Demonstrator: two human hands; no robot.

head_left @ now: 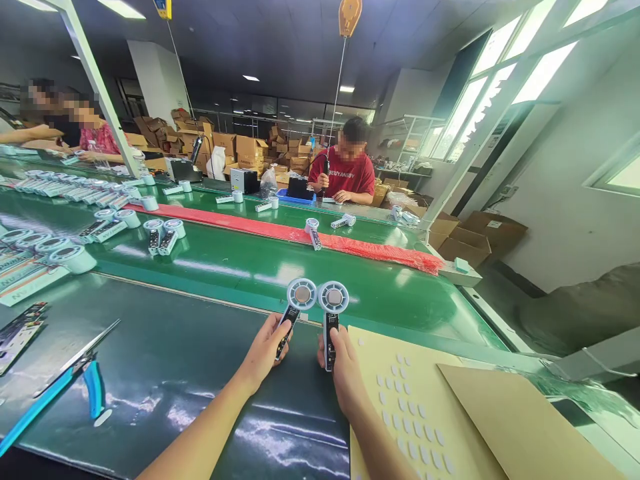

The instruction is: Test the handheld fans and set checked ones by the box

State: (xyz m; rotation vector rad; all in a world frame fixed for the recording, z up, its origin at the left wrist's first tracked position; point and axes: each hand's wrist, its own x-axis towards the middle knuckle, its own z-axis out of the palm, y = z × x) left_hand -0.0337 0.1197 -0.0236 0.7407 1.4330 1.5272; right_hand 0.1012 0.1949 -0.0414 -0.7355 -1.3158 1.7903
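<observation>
Two pale handheld fans, each with a round ringed head and a dark circuit board showing in its handle, are held up side by side. My left hand (273, 340) grips the left handheld fan (302, 294) by its handle, the thumb lying on the board. Around the handle of the right handheld fan (333, 298) my right hand (340, 353) is closed. The two round heads almost meet; whether they touch I cannot tell. Below my right forearm lies a yellow sheet (373, 360) with rows of small white oval pieces (417, 427).
Teal-handled pliers (93, 387) and a circuit board (20, 337) lie at left. Several fans (70, 257) stand on the green belt (240, 267), along with a red plastic strip (240, 225). Brown cardboard (520, 413) covers the right. Across the belt, a person in red (350, 167) works.
</observation>
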